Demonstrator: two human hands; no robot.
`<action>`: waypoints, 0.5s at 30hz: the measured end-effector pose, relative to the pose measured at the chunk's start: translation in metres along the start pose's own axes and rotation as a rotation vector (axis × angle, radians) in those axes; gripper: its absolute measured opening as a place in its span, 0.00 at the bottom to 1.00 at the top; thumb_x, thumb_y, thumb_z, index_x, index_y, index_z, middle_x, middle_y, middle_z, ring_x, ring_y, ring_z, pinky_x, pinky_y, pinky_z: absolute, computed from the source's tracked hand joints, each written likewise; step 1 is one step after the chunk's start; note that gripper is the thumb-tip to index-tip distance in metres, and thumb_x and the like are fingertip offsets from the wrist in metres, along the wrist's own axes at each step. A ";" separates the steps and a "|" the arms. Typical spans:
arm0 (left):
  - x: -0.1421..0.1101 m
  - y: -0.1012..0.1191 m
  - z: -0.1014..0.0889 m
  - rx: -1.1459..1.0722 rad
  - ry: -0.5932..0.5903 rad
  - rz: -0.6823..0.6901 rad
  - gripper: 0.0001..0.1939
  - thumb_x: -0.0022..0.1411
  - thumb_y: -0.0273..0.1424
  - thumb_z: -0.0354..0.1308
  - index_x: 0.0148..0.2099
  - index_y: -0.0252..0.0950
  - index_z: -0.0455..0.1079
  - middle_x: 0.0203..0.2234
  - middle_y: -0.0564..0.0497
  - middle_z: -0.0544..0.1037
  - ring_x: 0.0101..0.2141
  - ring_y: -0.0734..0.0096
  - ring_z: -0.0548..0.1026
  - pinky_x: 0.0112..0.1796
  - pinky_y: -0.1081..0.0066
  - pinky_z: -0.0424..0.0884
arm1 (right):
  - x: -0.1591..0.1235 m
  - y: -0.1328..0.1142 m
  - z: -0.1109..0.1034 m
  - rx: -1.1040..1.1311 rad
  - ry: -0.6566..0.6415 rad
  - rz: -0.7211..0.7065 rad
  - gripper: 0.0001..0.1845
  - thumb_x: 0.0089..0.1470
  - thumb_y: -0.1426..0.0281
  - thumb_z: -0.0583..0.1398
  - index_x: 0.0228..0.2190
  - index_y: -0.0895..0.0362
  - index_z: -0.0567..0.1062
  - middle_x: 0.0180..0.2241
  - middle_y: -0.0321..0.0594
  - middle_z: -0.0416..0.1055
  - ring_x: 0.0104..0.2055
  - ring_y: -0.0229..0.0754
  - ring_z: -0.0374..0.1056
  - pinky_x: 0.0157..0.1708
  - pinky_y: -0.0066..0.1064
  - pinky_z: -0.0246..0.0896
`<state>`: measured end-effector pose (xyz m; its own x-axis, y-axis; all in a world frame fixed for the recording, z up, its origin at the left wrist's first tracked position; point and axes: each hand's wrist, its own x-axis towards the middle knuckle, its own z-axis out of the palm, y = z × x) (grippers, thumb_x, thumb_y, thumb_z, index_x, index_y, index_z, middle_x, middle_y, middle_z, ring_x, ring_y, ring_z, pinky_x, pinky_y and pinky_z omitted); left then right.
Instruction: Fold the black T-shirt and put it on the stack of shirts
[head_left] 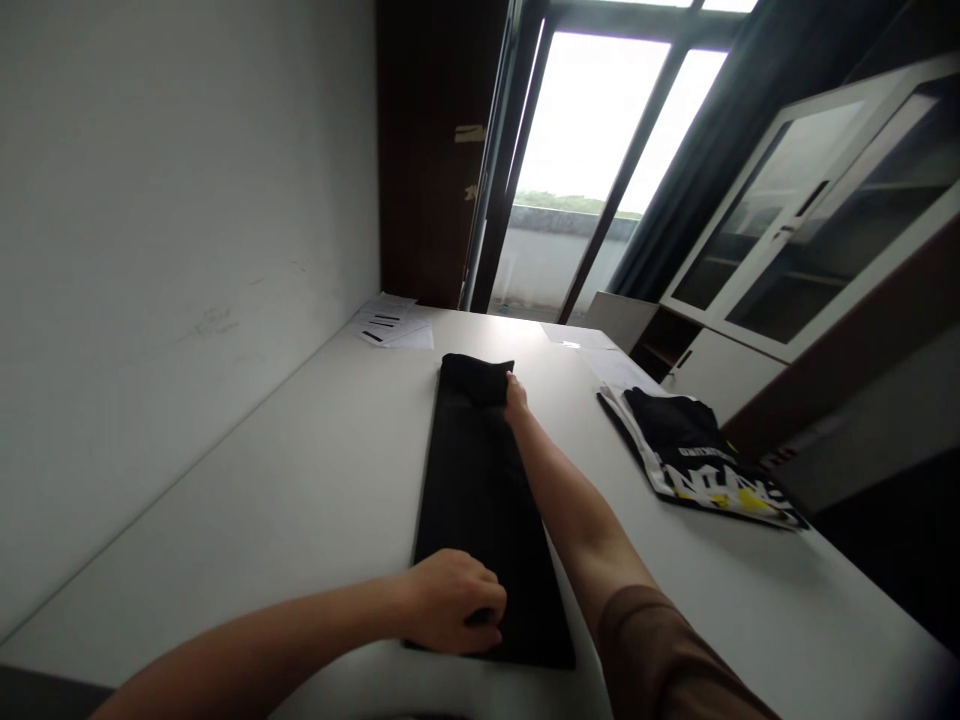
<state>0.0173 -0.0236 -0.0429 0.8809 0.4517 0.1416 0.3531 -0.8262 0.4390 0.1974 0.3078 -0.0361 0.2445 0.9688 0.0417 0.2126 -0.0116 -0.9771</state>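
Note:
A long black garment [472, 480], folded into a narrow strip, lies lengthwise on the white table [315, 470]. My left hand [454, 612] is curled over the strip's near left edge and presses or grips the cloth. My right arm reaches far out, and my right hand [514, 396] is closed on the far end of the strip, which is turned back into a small thick fold [477, 378].
A folded black, white and yellow printed garment [701, 462] lies on the table to the right. Papers [394, 325] lie at the far left corner by the wall, and more sheets [577, 338] at the far end. A glass-door cabinet [817, 220] stands on the right, a window beyond.

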 end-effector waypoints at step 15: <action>0.002 0.004 0.008 0.022 0.071 0.010 0.06 0.65 0.36 0.61 0.39 0.40 0.71 0.35 0.52 0.78 0.35 0.68 0.75 0.39 0.68 0.66 | 0.015 0.015 -0.028 -0.196 0.045 0.044 0.11 0.53 0.63 0.59 0.37 0.55 0.76 0.32 0.39 0.76 0.38 0.43 0.71 0.36 0.27 0.68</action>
<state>0.0231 -0.0283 -0.0480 0.8601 0.4654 0.2088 0.3518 -0.8376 0.4179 0.2307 0.3151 -0.0441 0.2983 0.9544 0.0135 0.3799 -0.1057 -0.9190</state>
